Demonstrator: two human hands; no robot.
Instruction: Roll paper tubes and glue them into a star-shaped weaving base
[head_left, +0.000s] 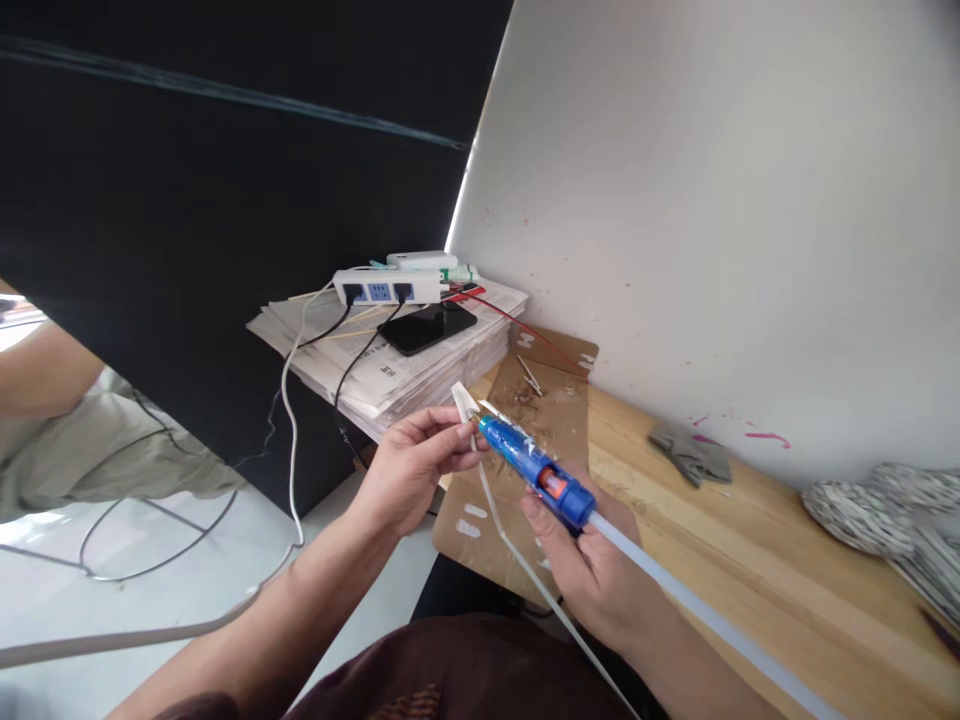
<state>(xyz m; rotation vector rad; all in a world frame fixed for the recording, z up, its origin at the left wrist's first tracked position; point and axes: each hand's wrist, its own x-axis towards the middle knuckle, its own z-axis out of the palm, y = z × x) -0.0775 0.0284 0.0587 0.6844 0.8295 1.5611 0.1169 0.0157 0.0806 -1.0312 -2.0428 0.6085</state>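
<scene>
My right hand [581, 560] is closed around a blue glue gun [536, 472], with a long white glue stick [697, 610] running out of its back toward the lower right. The gun's tip points up-left at a small white strip [465, 403]. My left hand [412, 462] pinches that strip between thumb and fingers, just in front of the nozzle. A thin white cord [525, 565] hangs down from the gun between my hands. Both hands hover above a brown cardboard sheet [555, 400] on the wooden table [750, 540].
A stack of newspapers [397, 375] at the table's far corner carries a white power strip [386, 288], a black phone [427, 327] and cables. A grey glove [690, 452] and woven paper pieces [885, 510] lie by the white wall. Another person's leg [90, 440] is at left.
</scene>
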